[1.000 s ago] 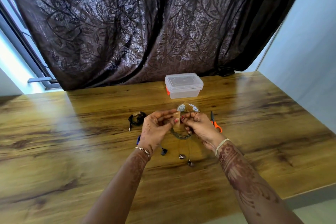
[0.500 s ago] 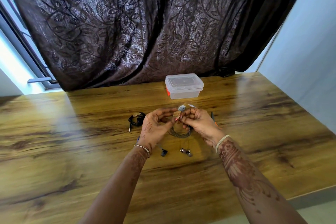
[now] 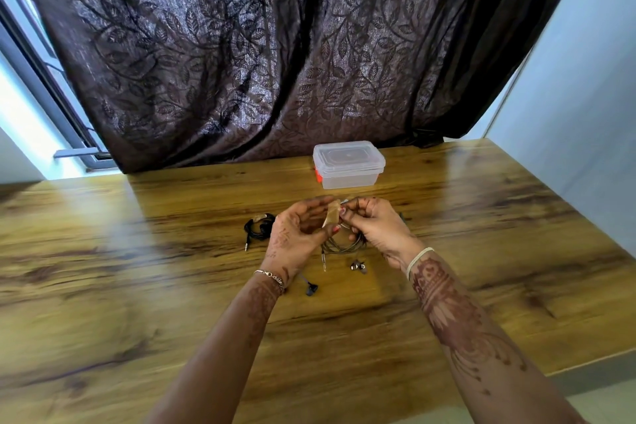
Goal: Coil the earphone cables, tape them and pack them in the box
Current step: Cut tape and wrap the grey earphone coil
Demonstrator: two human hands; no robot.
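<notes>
I can't read any words, numbers or signs here, not even on the clear plastic box with the lid [image 3: 348,164].

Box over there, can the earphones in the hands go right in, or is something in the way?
Yes, the lid sits on the clear box, so the grey earphone coil in the right hand cannot go in yet. Nothing else shows on the table between them.

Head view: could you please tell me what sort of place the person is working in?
Probably a room in a home, not a workshop: a glossy wooden table stands in front of a dark leaf-patterned curtain that hangs over a window, with a plain pale wall on the right.
</notes>
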